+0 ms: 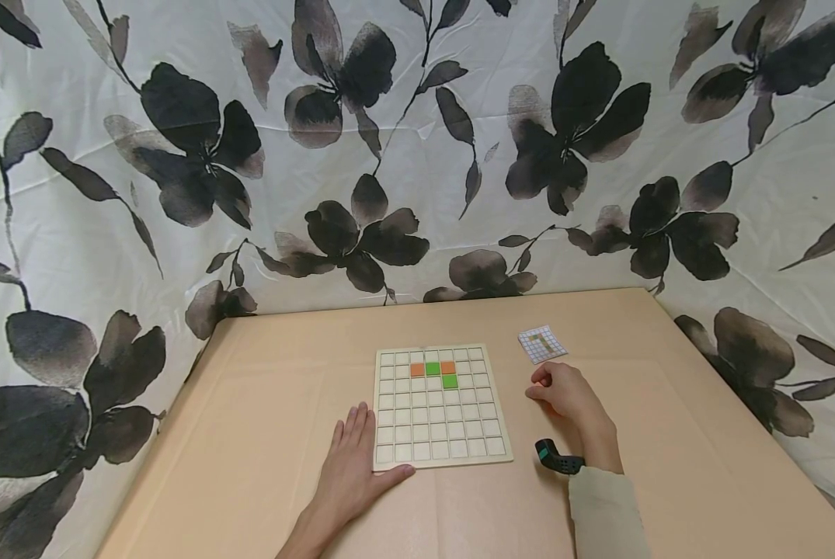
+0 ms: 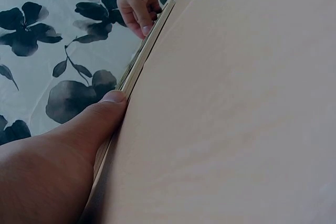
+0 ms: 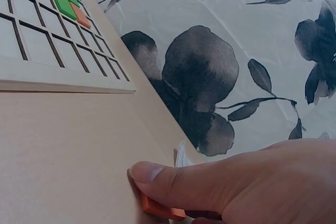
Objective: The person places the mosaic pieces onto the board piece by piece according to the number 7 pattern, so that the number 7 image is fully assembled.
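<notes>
A pale wooden grid board (image 1: pixel 428 427) lies on the table, with two orange tiles and two green tiles set in its upper cells. One green tile (image 1: pixel 449 381) sits just below the others. My left hand (image 1: pixel 350 466) rests flat with its fingers straight along the board's left edge, and its thumb touches the front left corner. To the right of the board, my right hand (image 1: pixel 571 396) pinches an orange square tile (image 3: pixel 160 209) between thumb and fingers, low over the table. Most of that tile is hidden by the hand in the head view.
A small printed card (image 1: pixel 541 343) with a grid and coloured squares lies beyond my right hand. My right wrist wears a black band (image 1: pixel 560 460). Behind the wooden table (image 1: pixel 249 404) hangs a white cloth (image 1: pixel 459 171) with dark flowers.
</notes>
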### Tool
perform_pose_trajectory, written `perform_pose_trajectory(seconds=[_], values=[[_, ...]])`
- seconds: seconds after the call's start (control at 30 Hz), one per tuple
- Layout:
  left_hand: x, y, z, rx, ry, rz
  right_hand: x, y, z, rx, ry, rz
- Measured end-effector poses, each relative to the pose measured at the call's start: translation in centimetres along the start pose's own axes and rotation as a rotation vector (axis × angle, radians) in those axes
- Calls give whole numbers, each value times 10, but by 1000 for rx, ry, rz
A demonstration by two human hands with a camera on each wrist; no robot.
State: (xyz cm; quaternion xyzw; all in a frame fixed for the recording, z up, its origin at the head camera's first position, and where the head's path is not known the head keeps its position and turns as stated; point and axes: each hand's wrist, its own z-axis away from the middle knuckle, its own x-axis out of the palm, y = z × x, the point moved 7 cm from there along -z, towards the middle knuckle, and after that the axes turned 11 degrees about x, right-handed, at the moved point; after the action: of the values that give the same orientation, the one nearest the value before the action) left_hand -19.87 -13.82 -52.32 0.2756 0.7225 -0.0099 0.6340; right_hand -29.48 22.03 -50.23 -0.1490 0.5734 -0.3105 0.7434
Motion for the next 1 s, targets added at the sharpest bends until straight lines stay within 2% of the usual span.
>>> perform_pose_trajectory(seconds=[0.43, 1.0], values=[[-2, 1, 0, 1, 2, 1, 2, 0, -1, -13, -2, 1], [-1, 1, 0, 4, 6, -6, 0, 1, -2, 17, 10, -20]])
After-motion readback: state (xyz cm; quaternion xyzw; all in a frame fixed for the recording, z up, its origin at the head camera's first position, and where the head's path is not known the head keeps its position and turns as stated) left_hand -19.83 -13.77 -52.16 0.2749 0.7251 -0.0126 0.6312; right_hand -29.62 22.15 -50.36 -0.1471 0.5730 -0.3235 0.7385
